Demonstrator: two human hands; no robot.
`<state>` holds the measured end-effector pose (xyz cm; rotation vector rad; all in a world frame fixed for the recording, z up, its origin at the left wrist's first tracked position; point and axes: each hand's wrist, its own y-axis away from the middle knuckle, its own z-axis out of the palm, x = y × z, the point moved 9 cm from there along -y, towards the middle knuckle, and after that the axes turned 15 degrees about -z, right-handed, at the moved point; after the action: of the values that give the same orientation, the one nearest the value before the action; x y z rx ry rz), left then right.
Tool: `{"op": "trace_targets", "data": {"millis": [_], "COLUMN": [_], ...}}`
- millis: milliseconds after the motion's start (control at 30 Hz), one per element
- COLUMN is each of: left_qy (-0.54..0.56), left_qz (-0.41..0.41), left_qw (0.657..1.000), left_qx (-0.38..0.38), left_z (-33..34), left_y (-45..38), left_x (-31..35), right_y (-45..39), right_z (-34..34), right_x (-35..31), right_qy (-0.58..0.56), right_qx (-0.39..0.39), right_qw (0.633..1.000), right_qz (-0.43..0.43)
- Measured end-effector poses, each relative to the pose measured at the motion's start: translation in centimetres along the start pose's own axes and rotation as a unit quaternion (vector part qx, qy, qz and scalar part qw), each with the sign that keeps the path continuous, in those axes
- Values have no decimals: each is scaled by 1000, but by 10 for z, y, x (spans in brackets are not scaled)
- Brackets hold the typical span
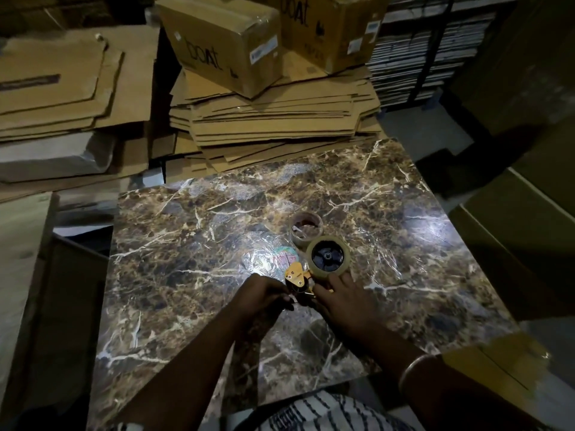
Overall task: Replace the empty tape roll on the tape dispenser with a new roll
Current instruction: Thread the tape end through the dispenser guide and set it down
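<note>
Dark marble-pattern tabletop [193, 231], glossy with glare: tape dispenser [300, 279] carrying a full roll [328, 258] lies just beyond the right hand [343, 298], empty tape roll [306, 229] stands just past that roll, crinkled clear film [267, 255] beyond the left hand [264, 295].

"boAt" is printed on the near cardboard box [222, 42] and on the box [333, 26] to its right; their white labels are illegible.
</note>
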<state>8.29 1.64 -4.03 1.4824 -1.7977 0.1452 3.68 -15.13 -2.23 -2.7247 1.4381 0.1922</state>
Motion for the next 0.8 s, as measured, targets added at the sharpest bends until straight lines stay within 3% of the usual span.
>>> {"op": "trace_targets", "data": {"millis": [100,167,267,433,500,800], "left_qy": [-1,29,-16,15,17,-41], "left_qz": [-9,-40,4,-59,-76,-92], "left_qw": [1000,998,995,998,997,991], "left_qx": [1,46,98,-14,-27,93], "left_z": [-9,-36,-70,-18,4,20], "left_y": [-4,0,7,10,15,30], "left_x": [-13,-36,-47,-11,0,16], "right_y": [-3,-3,-3,-4,-4,-4], "right_z": [8,12,13,9,5,8], "right_x": [2,4,5,3,1,3], "right_qy": [-20,-14,-15,-5,3,5], "right_qx": [-17,-29,-27,-10,0,-5], "right_qw": [1000,999,999,1000,1000,1000], "right_qz": [2,-4,-11,-13,-14,-7]}}
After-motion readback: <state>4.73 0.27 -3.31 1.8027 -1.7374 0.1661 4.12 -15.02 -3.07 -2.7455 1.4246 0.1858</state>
